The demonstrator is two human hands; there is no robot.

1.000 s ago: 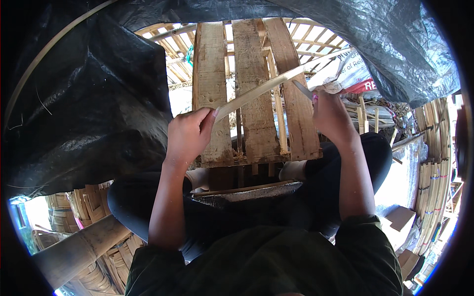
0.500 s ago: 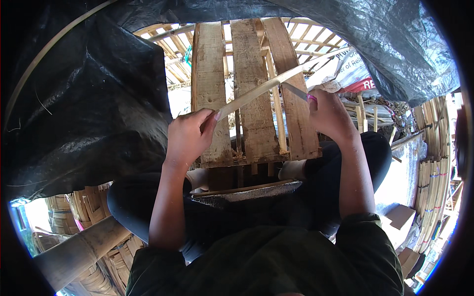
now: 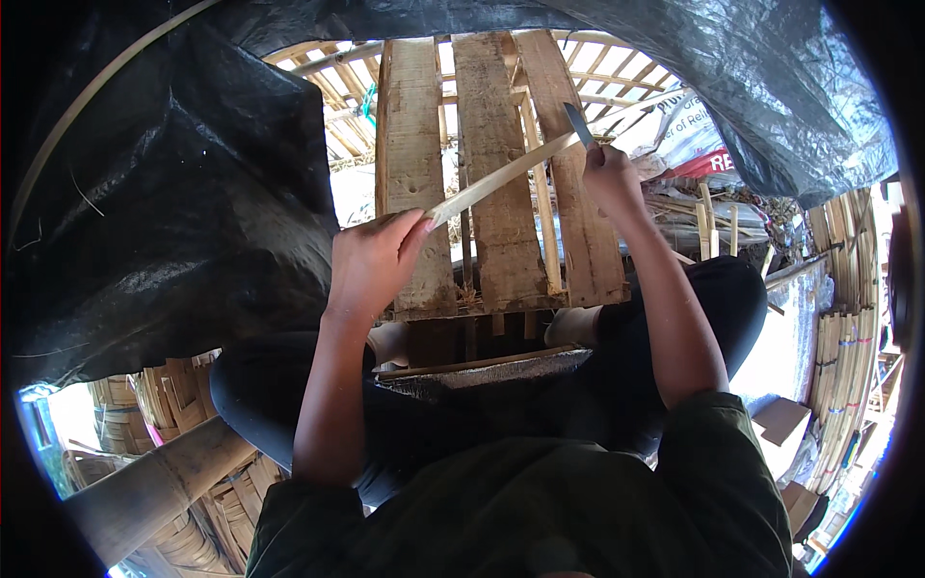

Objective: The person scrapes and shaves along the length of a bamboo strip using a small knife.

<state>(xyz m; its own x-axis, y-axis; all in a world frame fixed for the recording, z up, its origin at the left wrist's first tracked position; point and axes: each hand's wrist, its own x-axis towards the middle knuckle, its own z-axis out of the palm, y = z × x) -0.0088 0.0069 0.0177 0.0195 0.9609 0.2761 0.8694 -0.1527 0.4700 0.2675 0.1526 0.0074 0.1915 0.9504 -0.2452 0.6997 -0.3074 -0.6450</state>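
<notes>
My left hand (image 3: 374, 265) is closed around the near end of a long, pale bamboo strip (image 3: 501, 180). The strip slants up to the right over the wooden planks, and its far part passes behind the knife. My right hand (image 3: 614, 185) grips the handle of a knife (image 3: 578, 125), whose grey blade points up and a little left. The blade lies against or just over the strip; I cannot tell whether they touch. The handle is mostly hidden in my fingers.
Below the hands are three rough wooden planks (image 3: 491, 241). A black plastic sheet (image 3: 164, 222) hangs at the left, and a shiny dark sheet (image 3: 771, 77) at the upper right. A thick bamboo pole (image 3: 164, 491) lies lower left; bundled bamboo strips (image 3: 840, 385) stand right.
My right hand has moved up and slightly left along the strip, and the knife blade has turned to point more upward. My left hand has barely moved.
</notes>
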